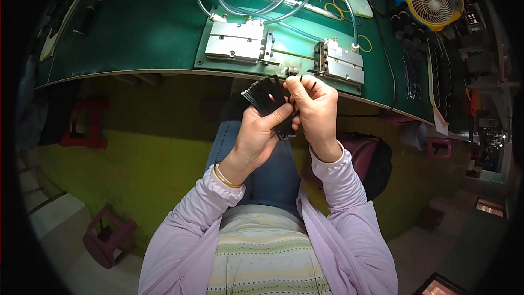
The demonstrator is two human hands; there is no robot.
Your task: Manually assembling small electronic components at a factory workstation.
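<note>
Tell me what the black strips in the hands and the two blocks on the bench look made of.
Black strips: thin, matte, fanned in a bundle, probably plastic. Blocks: bare metal, likely aluminium, silvery and brushed, reflecting the lamp light. Left hand grips the bundle; right hand pinches a few.

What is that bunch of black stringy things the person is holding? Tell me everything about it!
The bundle of black strips is a bunch of many thin, straight, glossy pieces that look like plastic. They lie packed side by side and fan out a little at the top. The left hand wraps around the lower part, thumb across the front. The right hand pinches a strip or two at the upper right edge. The bundle is held tilted, in the air above the person's lap, just in front of the green workbench.
</note>
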